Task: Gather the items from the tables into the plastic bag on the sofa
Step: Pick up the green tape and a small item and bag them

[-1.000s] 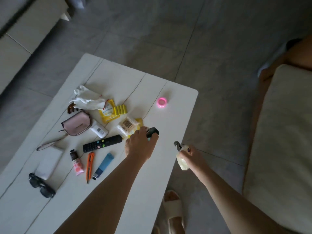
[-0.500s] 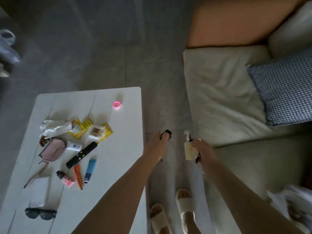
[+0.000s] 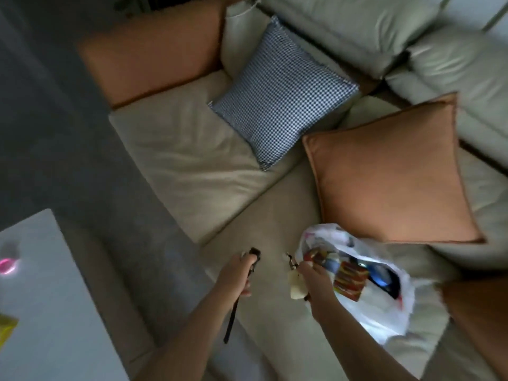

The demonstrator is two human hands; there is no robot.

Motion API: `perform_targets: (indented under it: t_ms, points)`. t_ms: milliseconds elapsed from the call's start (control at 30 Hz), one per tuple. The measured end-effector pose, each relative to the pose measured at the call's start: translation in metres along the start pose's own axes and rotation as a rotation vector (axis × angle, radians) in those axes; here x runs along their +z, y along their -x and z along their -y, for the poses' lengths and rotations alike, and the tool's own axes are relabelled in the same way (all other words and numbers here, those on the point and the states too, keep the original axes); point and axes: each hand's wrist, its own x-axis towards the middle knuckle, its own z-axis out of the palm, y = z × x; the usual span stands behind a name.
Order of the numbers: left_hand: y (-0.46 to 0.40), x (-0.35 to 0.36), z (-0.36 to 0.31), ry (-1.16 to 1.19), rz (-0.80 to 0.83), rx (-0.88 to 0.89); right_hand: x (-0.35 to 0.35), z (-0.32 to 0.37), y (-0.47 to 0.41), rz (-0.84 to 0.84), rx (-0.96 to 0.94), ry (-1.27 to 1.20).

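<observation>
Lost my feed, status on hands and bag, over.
Left hand grips black strap item. Right hand grips pale keychain item beside plastic bag on sofa. Nothing blocking bag mouth.

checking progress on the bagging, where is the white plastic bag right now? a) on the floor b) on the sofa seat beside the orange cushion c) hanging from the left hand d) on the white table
b: the plastic bag lies open on the sofa seat just below the orange cushion, with the right hand at its mouth.
</observation>
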Motion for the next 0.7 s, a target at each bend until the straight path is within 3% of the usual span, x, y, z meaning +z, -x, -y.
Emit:
perform_targets:
  t_ms: [233, 433, 567, 700]
  points:
    - [0.004, 0.151, -0.006, -0.313, 0.211, -0.014, -0.131, -0.017, -0.045, -0.191, 0.094, -0.153]
    - [-0.012, 0.233, -0.012, -0.536, 0.223, 0.041, -0.19, -0.012, -0.092, -0.25, 0.152, -0.172]
    - [-0.026, 0.266, -0.014, -0.678, 0.131, 0.184, -0.2, -0.004, -0.115, -0.253, -0.032, -0.03]
    - [-0.035, 0.286, -0.018, -0.642, 0.126, 0.318, -0.205, 0.002, -0.121, -0.114, -0.208, 0.202]
